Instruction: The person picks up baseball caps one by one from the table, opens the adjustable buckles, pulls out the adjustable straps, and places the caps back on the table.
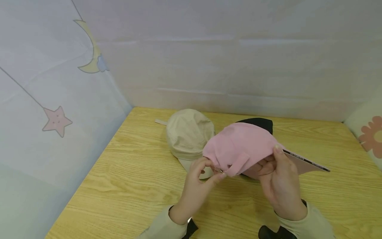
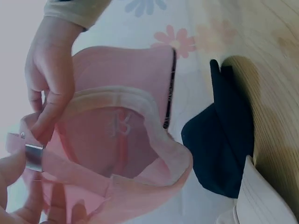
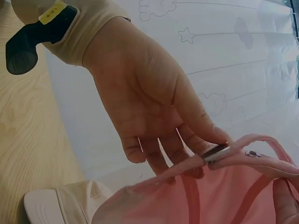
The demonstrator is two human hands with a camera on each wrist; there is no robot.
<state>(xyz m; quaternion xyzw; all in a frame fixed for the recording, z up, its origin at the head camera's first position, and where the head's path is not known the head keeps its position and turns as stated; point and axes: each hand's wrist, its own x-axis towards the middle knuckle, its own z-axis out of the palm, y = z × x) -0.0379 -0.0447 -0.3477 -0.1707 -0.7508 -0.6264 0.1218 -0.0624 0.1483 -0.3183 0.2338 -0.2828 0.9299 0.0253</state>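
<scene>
A pink baseball cap (image 1: pixel 243 142) is held up above the table in both hands. Its inside faces the left wrist view, where the pink back strap (image 2: pixel 77 175) and its metal buckle (image 2: pixel 35 157) show. My left hand (image 1: pixel 197 186) pinches the strap by the buckle between thumb and fingers. On the other side, my right hand (image 1: pixel 282 182) grips the cap's edge near the brim (image 1: pixel 307 163), thumb outside and fingers underneath. Behind the pink cap lie a beige cap (image 1: pixel 189 131) and a black cap (image 1: pixel 261 122), both partly covered by it.
All this is above a wood-grain table (image 1: pixel 134 186). A pale printed backdrop (image 1: pixel 209 66) stands along the table's back and sides, with a star (image 1: pixel 57 121) and a moon (image 1: pixel 94 49) on the left. The beige cap's loose strap (image 1: pixel 161 122) points left.
</scene>
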